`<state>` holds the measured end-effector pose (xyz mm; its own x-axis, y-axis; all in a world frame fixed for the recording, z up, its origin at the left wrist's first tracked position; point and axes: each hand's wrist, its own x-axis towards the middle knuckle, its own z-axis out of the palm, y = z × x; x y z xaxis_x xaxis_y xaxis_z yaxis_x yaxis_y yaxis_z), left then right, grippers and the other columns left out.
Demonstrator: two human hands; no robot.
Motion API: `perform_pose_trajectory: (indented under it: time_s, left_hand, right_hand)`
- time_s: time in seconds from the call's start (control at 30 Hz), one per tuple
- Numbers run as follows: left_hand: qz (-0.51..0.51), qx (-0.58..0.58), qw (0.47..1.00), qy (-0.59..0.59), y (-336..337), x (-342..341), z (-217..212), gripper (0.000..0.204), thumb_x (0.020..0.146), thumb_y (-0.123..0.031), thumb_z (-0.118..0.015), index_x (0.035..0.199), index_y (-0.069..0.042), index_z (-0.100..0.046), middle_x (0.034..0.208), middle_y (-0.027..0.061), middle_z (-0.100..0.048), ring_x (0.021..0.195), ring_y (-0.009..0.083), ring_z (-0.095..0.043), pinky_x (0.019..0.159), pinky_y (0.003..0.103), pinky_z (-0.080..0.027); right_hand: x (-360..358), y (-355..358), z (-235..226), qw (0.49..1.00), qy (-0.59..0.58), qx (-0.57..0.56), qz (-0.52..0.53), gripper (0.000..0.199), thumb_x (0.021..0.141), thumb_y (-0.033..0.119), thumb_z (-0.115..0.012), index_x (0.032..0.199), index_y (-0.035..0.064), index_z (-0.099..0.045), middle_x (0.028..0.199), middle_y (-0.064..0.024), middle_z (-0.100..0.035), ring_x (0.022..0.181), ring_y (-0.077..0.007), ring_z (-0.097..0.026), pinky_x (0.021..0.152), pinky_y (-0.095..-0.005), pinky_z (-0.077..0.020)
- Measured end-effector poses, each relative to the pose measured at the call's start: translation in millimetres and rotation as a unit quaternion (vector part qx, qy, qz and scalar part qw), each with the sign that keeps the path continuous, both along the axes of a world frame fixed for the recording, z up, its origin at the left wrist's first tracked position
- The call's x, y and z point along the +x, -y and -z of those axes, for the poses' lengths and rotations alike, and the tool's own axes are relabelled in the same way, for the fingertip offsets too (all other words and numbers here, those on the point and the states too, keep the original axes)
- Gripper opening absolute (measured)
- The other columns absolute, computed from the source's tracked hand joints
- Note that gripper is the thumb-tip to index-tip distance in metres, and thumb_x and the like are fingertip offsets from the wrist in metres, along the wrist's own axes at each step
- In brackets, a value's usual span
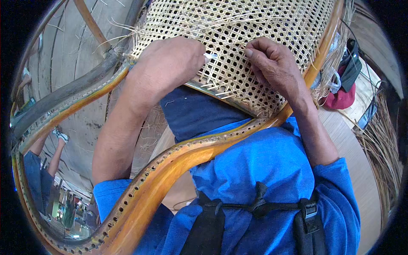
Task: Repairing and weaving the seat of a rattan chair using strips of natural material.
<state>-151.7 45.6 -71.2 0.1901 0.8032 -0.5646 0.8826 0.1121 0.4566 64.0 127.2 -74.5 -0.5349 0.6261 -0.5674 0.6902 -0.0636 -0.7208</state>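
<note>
Pale woven cane webbing (238, 25) with an open hole pattern fills a curved wooden frame (325, 51) over my lap. My left hand (172, 63) is closed above the left part of the weave, back of the hand up. A small whitish piece (209, 56) pokes out from its fingers; the rest is hidden. To the right, my right hand (272, 61) is closed with thumb and forefinger pinched just over the webbing. Whatever lies in that pinch is too fine to make out. Short loose cane ends (223, 91) stick out along the near edge.
A glossy curved rail (170, 163) with a row of drilled holes crosses my body. More dark frame (63, 93) extends left. Cane strands (382, 157), a red cloth (342, 98) and a dark cable (369, 70) lie at right. Another person's leg (57, 151) shows at left.
</note>
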Motion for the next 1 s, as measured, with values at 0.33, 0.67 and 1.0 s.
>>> perform_pose_trajectory:
  time_s: [0.33,0.67,1.0]
  left_hand:
    - [0.065,0.001,0.998,0.029,-0.9,4.6,-1.7,0.029,0.089,-0.029,-0.048,0.085,-0.003,-0.06,0.079,0.0187,-0.061,0.079,0.0375,-0.059,0.07,0.047,-0.046]
    - [0.007,0.023,1.0,0.007,3.3,-1.7,0.2,0.029,0.089,-0.03,-0.048,0.085,-0.003,-0.059,0.078,0.0194,-0.061,0.077,0.0387,-0.06,0.07,0.048,-0.047]
    - [0.003,0.01,1.0,-0.004,2.4,2.8,-3.9,0.028,0.088,-0.028,-0.048,0.083,-0.002,-0.058,0.077,0.0203,-0.061,0.078,0.0388,-0.06,0.07,0.048,-0.047]
  right_hand:
    - [-2.5,2.4,-5.4,0.999,-0.017,-0.039,0.033,0.022,0.088,0.021,-0.056,0.091,0.0008,-0.064,0.059,-0.0026,-0.056,0.051,-0.0085,-0.052,0.049,-0.0256,-0.0434]
    - [-0.8,0.6,-7.6,0.994,-0.045,-0.092,0.034,0.022,0.088,0.013,-0.05,0.103,0.0025,-0.062,0.056,0.0011,-0.05,0.048,-0.0067,-0.047,0.046,-0.0245,-0.0399]
    - [-5.0,-2.3,-11.5,0.986,-0.039,-0.15,0.055,0.017,0.091,0.013,-0.049,0.096,0.0014,-0.06,0.056,0.0025,-0.048,0.047,-0.0057,-0.045,0.042,-0.0228,-0.0366]
